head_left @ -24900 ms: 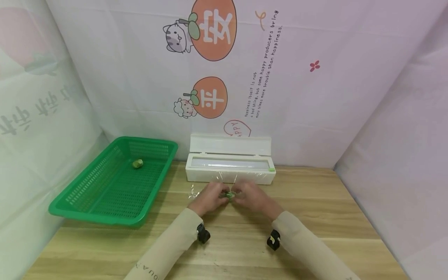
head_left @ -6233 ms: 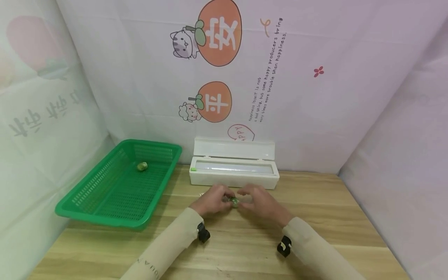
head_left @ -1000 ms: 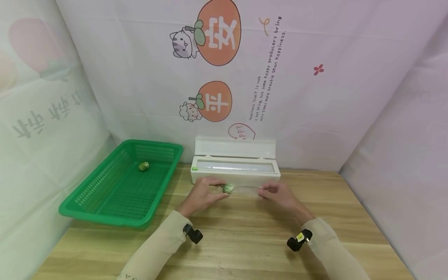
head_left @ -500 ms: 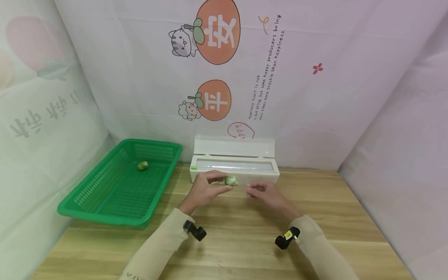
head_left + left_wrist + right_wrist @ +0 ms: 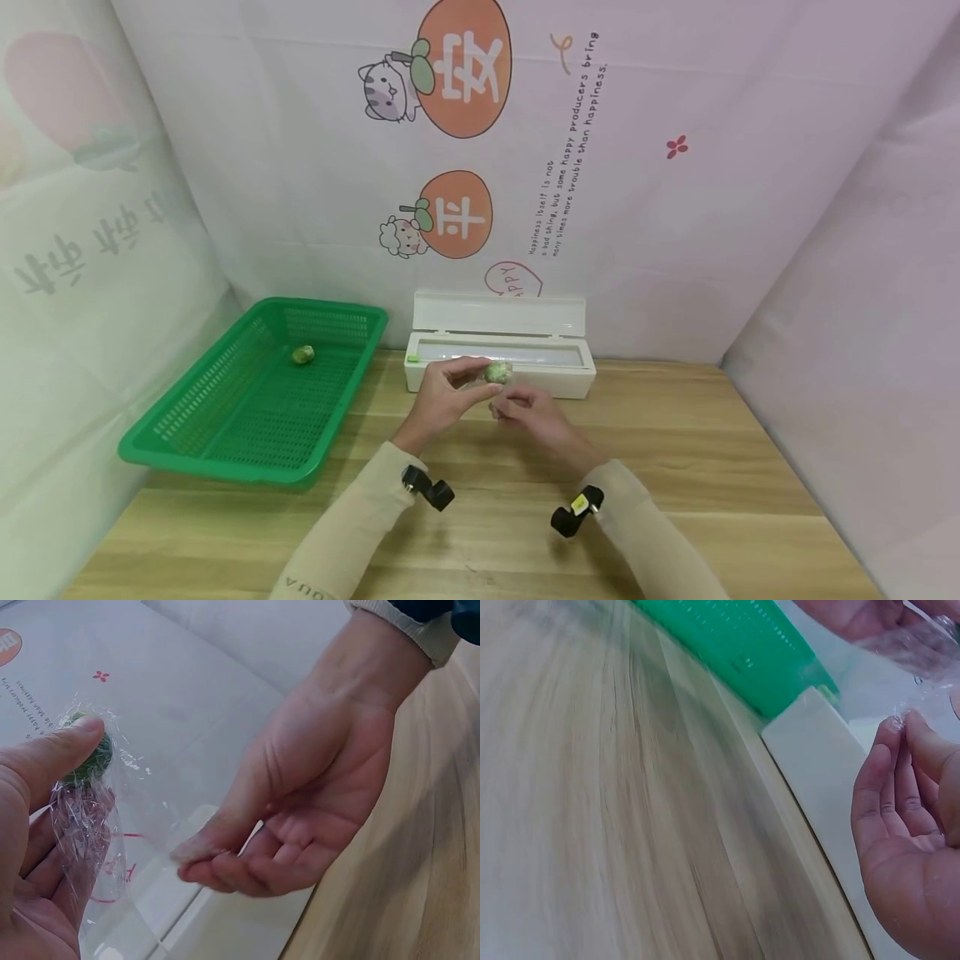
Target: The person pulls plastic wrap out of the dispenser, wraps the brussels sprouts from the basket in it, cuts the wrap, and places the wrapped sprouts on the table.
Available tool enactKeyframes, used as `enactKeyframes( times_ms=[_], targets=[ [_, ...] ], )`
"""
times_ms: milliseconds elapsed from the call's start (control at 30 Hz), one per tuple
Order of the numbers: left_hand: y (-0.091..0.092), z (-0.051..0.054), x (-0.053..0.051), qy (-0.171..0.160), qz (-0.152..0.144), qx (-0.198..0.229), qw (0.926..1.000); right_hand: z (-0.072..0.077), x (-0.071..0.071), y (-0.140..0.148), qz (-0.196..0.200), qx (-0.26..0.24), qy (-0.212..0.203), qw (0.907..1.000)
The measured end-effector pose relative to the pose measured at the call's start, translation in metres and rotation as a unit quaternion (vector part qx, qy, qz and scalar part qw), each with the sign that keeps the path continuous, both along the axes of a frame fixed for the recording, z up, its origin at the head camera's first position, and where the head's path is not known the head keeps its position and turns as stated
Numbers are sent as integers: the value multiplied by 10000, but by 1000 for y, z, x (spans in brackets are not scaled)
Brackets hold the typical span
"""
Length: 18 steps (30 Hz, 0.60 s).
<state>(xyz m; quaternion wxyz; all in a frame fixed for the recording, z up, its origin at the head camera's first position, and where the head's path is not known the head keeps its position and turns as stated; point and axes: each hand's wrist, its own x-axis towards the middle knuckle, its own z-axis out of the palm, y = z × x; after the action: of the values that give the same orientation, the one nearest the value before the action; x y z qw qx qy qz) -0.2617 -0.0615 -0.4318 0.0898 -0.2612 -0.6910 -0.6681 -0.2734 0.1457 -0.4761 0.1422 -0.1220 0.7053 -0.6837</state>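
Observation:
My left hand (image 5: 442, 396) pinches a small round Brussels sprout (image 5: 498, 372) between thumb and fingers, raised in front of the white box. Clear plastic wrap (image 5: 86, 832) surrounds the sprout and hangs loosely down over the left fingers in the left wrist view. My right hand (image 5: 534, 414) is just to the right and slightly below, its thumb and fingertips pinching the loose end of the wrap. A thin stretch of film spans between the two hands. In the right wrist view the right hand (image 5: 911, 817) pinches the film, while the sprout is out of sight.
Behind the hands stands a white cling film box (image 5: 498, 383), lid raised, with a green slider (image 5: 413, 359) at its left end. A green basket (image 5: 322, 450) at left holds another small green sprout (image 5: 302, 355). White printed cloth (image 5: 637, 250) closes off the back and sides.
My right hand has moved left toward the left hand, drawing the wrap end closer to the sprout. The left hand has lifted the sprout slightly. Since the oldest frame, the slider has changed ends.

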Motion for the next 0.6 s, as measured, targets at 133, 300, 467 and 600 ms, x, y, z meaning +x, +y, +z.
enactKeyframes(
  times_ms=[133, 300, 467, 600],
  targets=[
    [2, -2, 0, -95, 37, 116, 9999, -3, 0, -12, -158, -311, -175, 9992],
    [5, -5, 1, -106, 73, 141, 9998, -5, 1, -23, -177, -715, -375, 9966],
    [7, -7, 1, -136, 85, 138, 9998, -6, 2, -28, -107, -959, -437, 9944],
    [9, -8, 1, -191, 71, 180, 9996, -7, 1, -30, 22, -1070, -404, 9934]
  ],
)
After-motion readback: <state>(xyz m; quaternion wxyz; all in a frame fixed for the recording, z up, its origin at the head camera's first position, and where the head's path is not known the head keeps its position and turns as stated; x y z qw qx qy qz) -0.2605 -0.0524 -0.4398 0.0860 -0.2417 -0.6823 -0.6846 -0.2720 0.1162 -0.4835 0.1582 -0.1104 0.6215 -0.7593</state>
